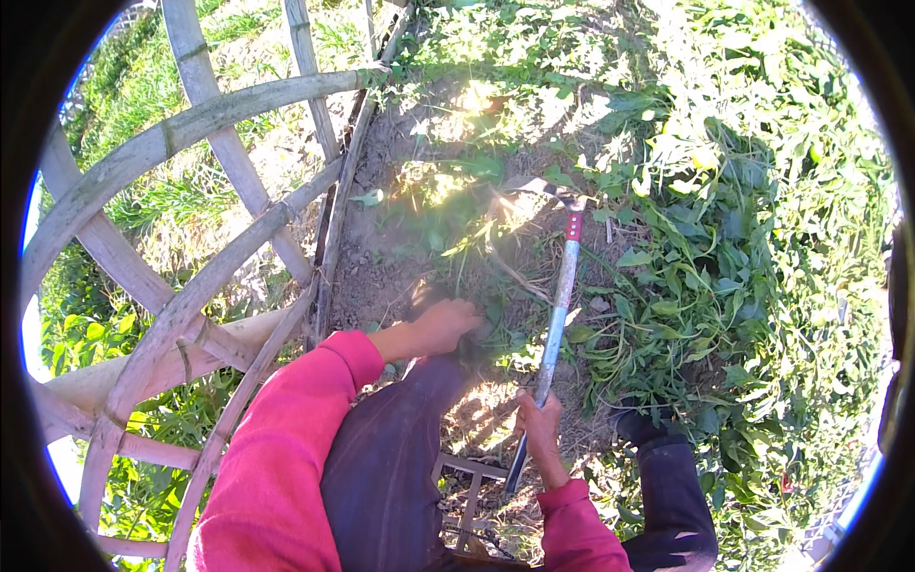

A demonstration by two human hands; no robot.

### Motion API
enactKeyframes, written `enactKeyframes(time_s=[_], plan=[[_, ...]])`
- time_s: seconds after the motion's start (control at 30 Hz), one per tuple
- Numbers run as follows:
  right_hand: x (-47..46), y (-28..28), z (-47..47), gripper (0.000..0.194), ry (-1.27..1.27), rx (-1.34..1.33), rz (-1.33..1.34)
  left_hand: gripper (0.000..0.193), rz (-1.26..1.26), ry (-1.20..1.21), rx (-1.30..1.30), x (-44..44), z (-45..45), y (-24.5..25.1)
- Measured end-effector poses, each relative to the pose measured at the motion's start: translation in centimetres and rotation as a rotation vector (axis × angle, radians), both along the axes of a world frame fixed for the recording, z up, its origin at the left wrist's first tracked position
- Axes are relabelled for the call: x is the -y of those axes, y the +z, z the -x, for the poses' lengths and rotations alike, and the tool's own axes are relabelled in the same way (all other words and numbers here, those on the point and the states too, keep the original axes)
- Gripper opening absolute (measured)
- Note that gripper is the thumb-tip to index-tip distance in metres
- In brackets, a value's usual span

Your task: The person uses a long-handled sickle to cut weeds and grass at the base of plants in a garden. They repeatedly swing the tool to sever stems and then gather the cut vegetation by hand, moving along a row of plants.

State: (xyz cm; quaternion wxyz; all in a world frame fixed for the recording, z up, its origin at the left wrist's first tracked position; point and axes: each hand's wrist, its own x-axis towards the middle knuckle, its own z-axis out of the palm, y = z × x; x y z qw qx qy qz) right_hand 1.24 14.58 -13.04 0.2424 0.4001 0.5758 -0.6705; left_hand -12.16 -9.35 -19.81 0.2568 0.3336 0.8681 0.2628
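My right hand (pixel 541 420) is closed round the lower handle of a long-handled sickle (pixel 559 311), whose handle has a worn metallic shaft and a red riveted collar. Its curved blade points left near the soil, partly lost in glare. Over my bent knee, my left hand (pixel 448 327) hovers close to the ground with its fingers curled in beside some green weeds (pixel 500 314). Blur and glare hide whether anything lies between those fingers. Leafy cut or pulled greens (pixel 686 314) lie heaped to the right of the sickle.
A bamboo lattice fence (pixel 164 300) curves along the left, with a wooden edging strip (pixel 342 214) at its foot. Bare soil (pixel 364 264) runs beside it. Dense foliage (pixel 808 250) covers the right. Below my legs is a low metal-framed stool (pixel 472 468).
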Motion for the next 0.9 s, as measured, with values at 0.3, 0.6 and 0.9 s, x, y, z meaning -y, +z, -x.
enactKeyframes(time_s=[0.3,0.6,0.9], plan=[[2.5,-1.5,13.4,0.022,-0.016,-0.056,0.235,0.056,-0.003,0.012,0.08,0.4,0.1,-1.4],[0.9,-2.2,4.3,0.018,0.172,0.095,-0.027,0.053,-0.041,0.026,0.045,1.0,-0.4,-1.1],[1.4,1.2,11.8,0.022,-0.029,0.022,0.123,0.053,-0.117,0.054,0.014,1.2,-0.4,-1.4]])
